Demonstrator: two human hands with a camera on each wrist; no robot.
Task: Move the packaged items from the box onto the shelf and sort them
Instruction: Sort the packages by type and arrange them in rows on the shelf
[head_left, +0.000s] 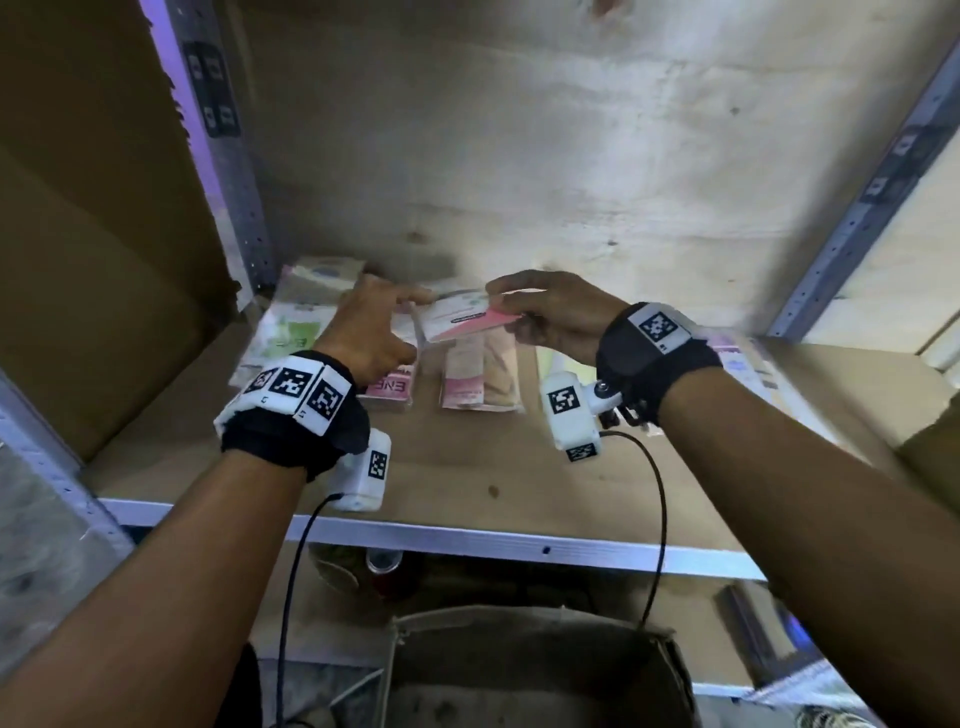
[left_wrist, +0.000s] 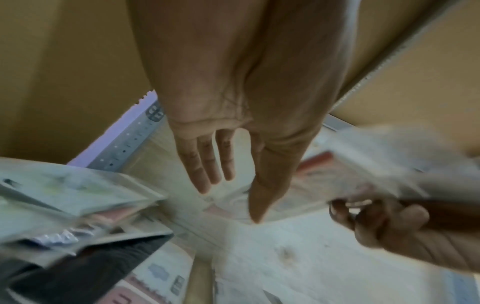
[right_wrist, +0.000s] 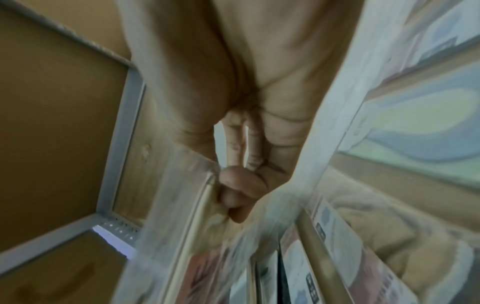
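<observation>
While the right hand (head_left: 550, 312) pinches a pink-and-white packet (head_left: 465, 317) above the shelf (head_left: 467, 478), the left hand (head_left: 371, 332) reaches in, fingers straight. It seems to touch the packet's edge, though blur hides contact.

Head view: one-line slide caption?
Right hand holds a pink-and-white packet above the shelf; left hand open beside it.

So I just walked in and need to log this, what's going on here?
A person is stocking a shelf with packaged items. The right hand pinches a pink-and-white packet above the shelf, and the left hand, fingers straight, reaches toward its other end. Several packets already lie at the back of the shelf. The cardboard box sits below.
</observation>
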